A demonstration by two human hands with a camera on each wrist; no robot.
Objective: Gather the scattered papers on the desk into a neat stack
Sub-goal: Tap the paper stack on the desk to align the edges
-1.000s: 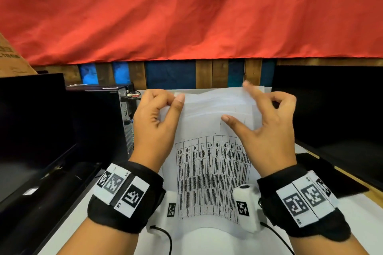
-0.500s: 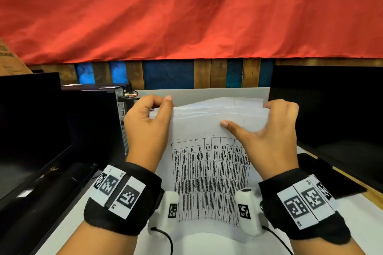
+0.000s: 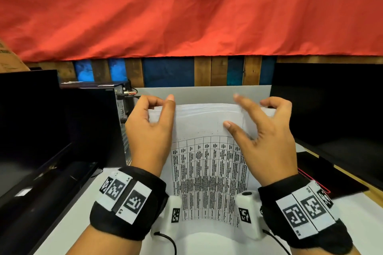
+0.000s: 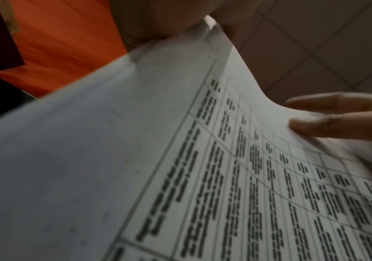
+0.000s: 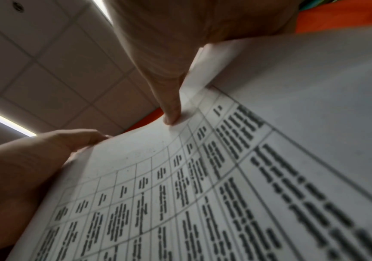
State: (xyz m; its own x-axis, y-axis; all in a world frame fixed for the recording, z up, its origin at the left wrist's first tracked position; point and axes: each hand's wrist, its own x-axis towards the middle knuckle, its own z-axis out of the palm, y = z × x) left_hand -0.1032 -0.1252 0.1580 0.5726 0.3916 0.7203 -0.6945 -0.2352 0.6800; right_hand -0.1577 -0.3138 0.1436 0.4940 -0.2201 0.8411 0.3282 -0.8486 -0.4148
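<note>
A stack of white papers (image 3: pixel 207 161) stands upright on the white desk (image 3: pixel 207 244), bowed toward me, its front sheet printed with a table. My left hand (image 3: pixel 158 105) pinches the top left corner, thumb in front and curled fingers behind. My right hand (image 3: pixel 248 114) holds the top right part, its thumb pressing the front sheet and curled fingers behind the right edge, with the index finger lifted and blurred. The left wrist view shows the printed sheet (image 4: pixel 135 159) and the right thumb (image 4: pixel 325 127). The right wrist view shows the sheet (image 5: pixel 225 176) under that thumb (image 5: pixel 169 106).
Black monitors stand at the left (image 3: pixel 31 120) and right (image 3: pixel 331 105), and a computer tower (image 3: pixel 116 109) stands close to the left hand. A grey board (image 3: pixel 207 95) rises behind the papers. A flat black item (image 3: pixel 323 176) lies at the right. Red cloth (image 3: pixel 186 16) hangs above.
The stack's top edge has dropped a little in view. My right fingers, curled over the top edge half a second ago, have lifted and spread again. The left hand's pinch is unchanged.
</note>
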